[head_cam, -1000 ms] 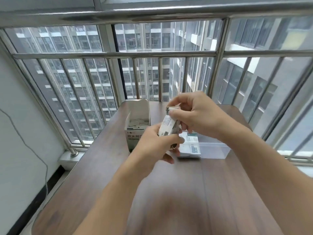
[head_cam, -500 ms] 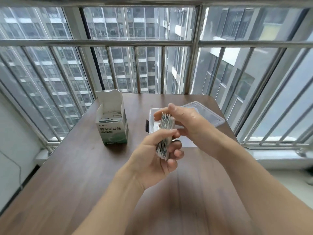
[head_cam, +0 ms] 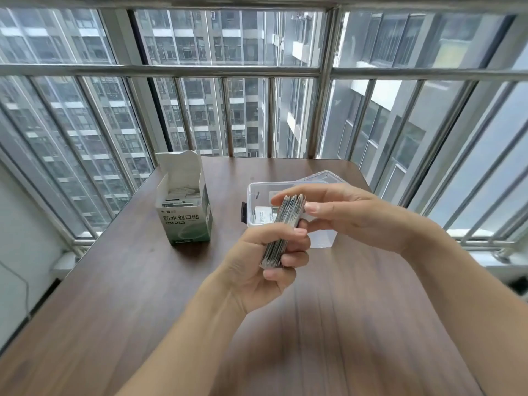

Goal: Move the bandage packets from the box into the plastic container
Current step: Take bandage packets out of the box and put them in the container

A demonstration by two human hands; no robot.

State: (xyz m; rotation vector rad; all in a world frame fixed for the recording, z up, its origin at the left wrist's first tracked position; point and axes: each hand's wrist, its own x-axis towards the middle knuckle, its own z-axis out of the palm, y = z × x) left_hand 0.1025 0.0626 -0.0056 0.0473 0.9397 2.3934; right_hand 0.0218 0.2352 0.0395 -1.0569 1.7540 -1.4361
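The left hand [head_cam: 257,270] is gripping the packet stack [head_cam: 283,232] edge-up while the right hand [head_cam: 351,215] is pinching its top, in front of the container [head_cam: 258,192], box [head_cam: 185,212] at 10 o'clock.

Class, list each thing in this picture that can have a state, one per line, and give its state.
Bandage box: upright, flap open, packets left inside.
Plastic container: lid off, some packets inside.
Container lid: behind the container.
Stack of bandage packets: held edge-up over the table.
Left hand: grips the stack's lower end.
Right hand: pinches its upper end.
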